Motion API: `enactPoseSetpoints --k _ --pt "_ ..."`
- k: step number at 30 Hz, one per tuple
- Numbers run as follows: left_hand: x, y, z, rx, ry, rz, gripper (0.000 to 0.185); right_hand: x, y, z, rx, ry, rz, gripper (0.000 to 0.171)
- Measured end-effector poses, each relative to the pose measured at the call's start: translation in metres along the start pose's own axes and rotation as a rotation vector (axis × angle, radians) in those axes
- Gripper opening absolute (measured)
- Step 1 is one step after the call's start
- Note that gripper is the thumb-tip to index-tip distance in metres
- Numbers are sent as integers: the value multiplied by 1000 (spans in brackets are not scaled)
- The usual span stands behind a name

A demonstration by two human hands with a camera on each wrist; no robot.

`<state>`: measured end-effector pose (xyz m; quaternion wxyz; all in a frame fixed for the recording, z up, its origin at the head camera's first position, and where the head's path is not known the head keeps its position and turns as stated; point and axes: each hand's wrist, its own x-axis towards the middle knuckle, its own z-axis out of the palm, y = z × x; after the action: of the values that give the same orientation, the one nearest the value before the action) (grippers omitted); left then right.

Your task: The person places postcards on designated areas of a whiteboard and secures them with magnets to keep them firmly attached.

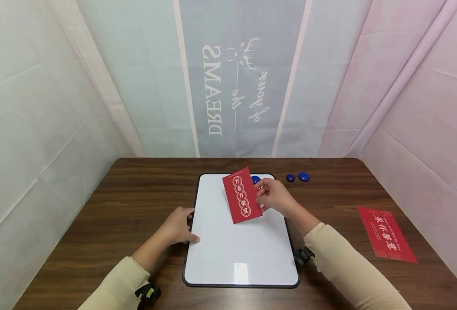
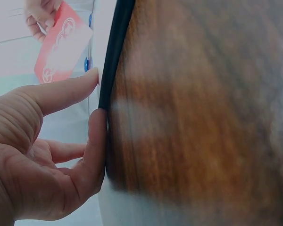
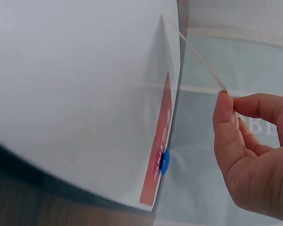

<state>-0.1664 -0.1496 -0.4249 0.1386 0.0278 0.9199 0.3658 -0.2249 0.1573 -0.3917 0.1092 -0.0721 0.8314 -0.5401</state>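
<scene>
In the head view, my right hand pinches a red card with white characters by its right edge. The card slants over the upper part of a black-framed whiteboard. From the right wrist it appears almost edge-on as a thin pale line. Another red strip lies along the board's far edge with a round blue magnet on it, mostly hidden in the head view. My left hand holds the board's left edge, its thumb on the white face and fingers against the black rim.
Two blue round magnets lie on the wooden table beyond the board's upper right corner. A second red card rests near the table's right edge. Fabric curtains stand behind and on both sides.
</scene>
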Motion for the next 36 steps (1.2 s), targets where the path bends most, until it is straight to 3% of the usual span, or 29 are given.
enactPoseSetpoints --k 10,27,36 --pt "0 -1 1 1 3 -5 91 4 -5 23 -54 45 48 37" --pt "1 -1 1 9 16 -18 92 18 -13 56 -52 33 158 29" --pt "3 -1 2 24 16 -33 92 27 -19 69 -43 37 223 37"
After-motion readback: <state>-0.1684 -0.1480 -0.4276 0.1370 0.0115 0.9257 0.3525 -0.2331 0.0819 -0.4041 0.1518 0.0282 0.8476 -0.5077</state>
